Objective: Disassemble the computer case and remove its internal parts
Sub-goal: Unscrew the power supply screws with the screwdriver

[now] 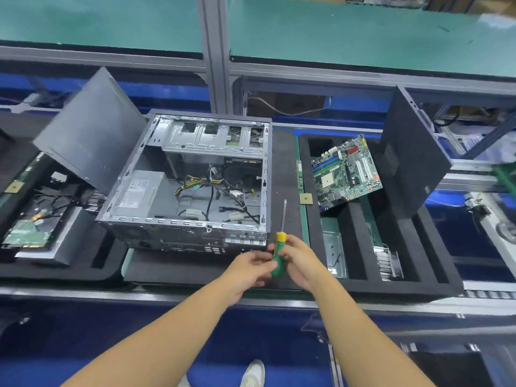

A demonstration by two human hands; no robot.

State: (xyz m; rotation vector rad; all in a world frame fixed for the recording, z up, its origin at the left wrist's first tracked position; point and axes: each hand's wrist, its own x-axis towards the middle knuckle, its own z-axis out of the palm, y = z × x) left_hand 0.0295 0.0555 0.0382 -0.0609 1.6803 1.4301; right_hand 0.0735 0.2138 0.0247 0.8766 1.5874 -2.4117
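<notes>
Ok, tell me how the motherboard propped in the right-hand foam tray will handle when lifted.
The motherboard is a thin flat board, so probably stiff and fairly light. Its sockets and slots stand exposed, so likely fragile. It stands tilted in the foam tray, so a nudge may tip it.

Your computer case [184, 188] lies open face up; grey power supply [139, 191] inside at left, loose cables [223, 191] beside it; green motherboard [346, 171] leans tilted, well apart at right

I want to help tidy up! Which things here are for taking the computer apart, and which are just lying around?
For the job: computer case, screwdriver in left hand and right hand, power supply, cables, motherboard.
Just lying about: wire at the back, shoe.
</notes>
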